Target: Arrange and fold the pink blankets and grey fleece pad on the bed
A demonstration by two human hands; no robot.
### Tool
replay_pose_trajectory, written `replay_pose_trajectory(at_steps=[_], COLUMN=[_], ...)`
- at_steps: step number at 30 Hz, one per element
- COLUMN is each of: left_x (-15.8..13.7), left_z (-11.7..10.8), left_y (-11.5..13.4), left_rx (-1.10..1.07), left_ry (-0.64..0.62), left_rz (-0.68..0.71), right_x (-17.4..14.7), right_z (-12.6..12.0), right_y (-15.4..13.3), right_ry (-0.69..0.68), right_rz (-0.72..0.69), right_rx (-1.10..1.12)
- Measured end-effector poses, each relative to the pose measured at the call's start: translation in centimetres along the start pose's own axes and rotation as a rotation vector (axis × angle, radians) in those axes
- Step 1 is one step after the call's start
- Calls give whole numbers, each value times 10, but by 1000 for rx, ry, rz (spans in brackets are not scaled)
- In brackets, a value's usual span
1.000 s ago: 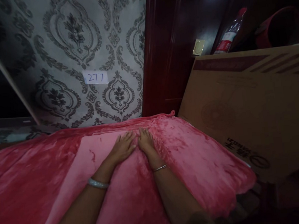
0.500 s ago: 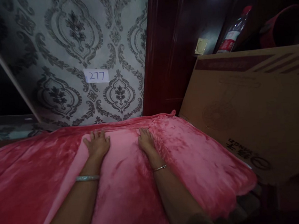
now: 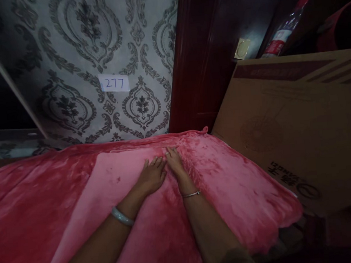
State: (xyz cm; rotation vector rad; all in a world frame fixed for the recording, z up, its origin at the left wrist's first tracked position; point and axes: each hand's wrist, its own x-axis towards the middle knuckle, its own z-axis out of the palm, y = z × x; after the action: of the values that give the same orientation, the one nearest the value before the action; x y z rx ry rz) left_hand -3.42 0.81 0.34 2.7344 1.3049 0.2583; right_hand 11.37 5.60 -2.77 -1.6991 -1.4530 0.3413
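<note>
A plush pink blanket (image 3: pixel 147 228) is spread in front of me, with a folded strip running away down its middle. My left hand (image 3: pixel 153 177) lies flat on that strip, fingers stretched forward and a pale bangle on its wrist. Close beside it, my right hand (image 3: pixel 174 162) rests on the strip's right edge near the far end, its fingers extended over the fabric. A thin metal bracelet circles the right wrist. Neither hand has lifted cloth between its fingers.
A large cardboard box (image 3: pixel 286 134) stands along the blanket's right side. Behind it are a plastic bottle (image 3: pixel 280 36) with a red cap and a round red object (image 3: pixel 326 32). Patterned wallpaper with a "277" label (image 3: pixel 114 83) and a dark red wooden panel (image 3: pixel 199 55) rise beyond the far edge.
My left hand has slid right across the folded strip, from its far left corner to beside my right hand. The right hand has barely moved. The view has shifted slightly.
</note>
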Motion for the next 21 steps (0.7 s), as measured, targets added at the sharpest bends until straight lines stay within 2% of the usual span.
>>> replay_pose_trajectory(at_steps=[4,8,13,17,21], left_x=[0,1,-8,-35,-64], left_z=[2,-6,-31,-52,-66], left_y=[-5,-20,-73,-122,-146], left_rx=[36,82,124,152,179], left_ry=[32,22,-22,-11,15], left_rz=[-10,-105,-366,-537,-737], right_x=[-1,-4,-6,-8,-10], right_z=[2,3,3,2,1], right_y=[1,2,1,-3,-5], right_ry=[-8,-15,-28,-25,5], right_rz=[-24,-36,-38,-35,-31], right_rx=[-12,-33,-46,-40,1])
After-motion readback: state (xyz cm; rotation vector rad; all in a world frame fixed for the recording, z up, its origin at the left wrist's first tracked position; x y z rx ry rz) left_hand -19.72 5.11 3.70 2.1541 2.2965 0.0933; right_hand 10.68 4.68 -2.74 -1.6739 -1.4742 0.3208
